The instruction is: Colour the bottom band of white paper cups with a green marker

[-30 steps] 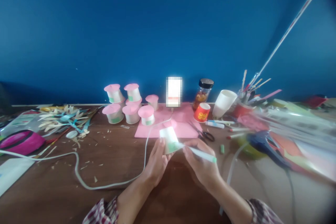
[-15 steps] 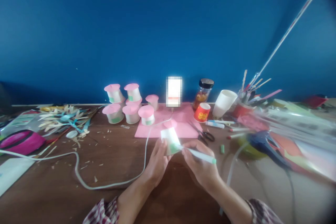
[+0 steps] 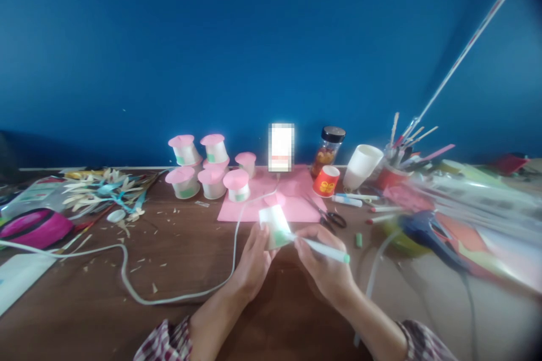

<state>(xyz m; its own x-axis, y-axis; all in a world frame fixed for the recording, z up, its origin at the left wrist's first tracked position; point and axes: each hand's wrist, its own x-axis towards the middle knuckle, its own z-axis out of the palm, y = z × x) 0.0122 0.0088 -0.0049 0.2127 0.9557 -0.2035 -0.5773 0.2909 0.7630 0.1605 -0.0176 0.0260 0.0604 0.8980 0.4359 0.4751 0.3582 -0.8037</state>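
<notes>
1. the left hand (image 3: 254, 264) is gripping a white cup (image 3: 271, 220), which is tilting above the table (image 3: 190, 259).
2. the right hand (image 3: 328, 272) is clasping a green-ended marker (image 3: 324, 249), whose tip is meeting the cup's green patch.
3. scissors (image 3: 335, 219) are lying beyond, partly on pink paper (image 3: 298, 198).
4. pink-topped cups (image 3: 182, 186) are standing farther back.

The left sleeve (image 3: 166, 342) and right sleeve (image 3: 422, 342) are checked in maroon and white.

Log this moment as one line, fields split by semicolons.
left hand: holds white cup; right hand: holds marker, tip at cup's green patch; near right hand: scissors, green cap
</notes>
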